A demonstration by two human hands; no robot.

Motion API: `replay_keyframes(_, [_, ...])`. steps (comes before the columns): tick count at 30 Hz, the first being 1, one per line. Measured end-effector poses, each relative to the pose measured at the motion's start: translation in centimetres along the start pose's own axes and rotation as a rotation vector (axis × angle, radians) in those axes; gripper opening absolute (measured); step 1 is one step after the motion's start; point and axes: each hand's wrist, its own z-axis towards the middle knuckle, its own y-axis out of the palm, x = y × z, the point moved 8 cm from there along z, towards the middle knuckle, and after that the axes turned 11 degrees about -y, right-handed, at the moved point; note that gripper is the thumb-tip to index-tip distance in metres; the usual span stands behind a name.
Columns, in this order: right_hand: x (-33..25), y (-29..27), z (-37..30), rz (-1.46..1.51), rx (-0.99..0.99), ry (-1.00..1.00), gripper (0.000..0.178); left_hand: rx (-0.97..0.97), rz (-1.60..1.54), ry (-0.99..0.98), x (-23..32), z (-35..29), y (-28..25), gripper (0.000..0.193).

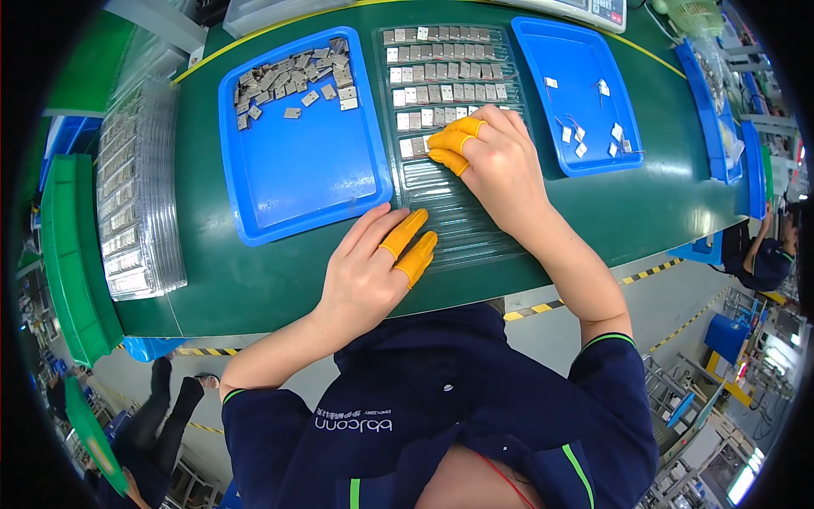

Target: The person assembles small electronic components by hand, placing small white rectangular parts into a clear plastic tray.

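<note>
My right hand (496,161), yellow finger cots on its fingertips, is closed in a pinch at the partly filled row of a clear plastic tray (458,225). Its fingertips press on a small silver USB connector (427,144), mostly hidden beneath them. Further connectors fill several rows (445,71) beyond it. My left hand (369,267) rests at the tray's near left edge, its yellow-capped fingers stretched out and holding nothing. Left of the tray lies a blue bin (309,191) with a heap of loose USB connectors (292,76) at its far end.
A second blue bin (585,110) on the right holds scattered small white pieces (580,134) with thin wires. Stacked clear trays (136,195) stand at the left beside a green bin (72,254). A device with a keypad (598,10) sits at the back. Other people are nearby.
</note>
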Motion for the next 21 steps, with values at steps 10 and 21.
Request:
replay_keyframes(10, [2.9, -2.9, 0.1, 0.082, 0.171, 0.138, 0.016, 0.002, -0.010, 0.012, 0.0, 0.8, -0.4, 0.026])
replay_keyframes(21, [13.0, -5.7, -3.9, -0.048, 0.087, 0.587, 0.022, 0.182, 0.279, -0.397, -9.9, 5.8, -5.5, 0.028])
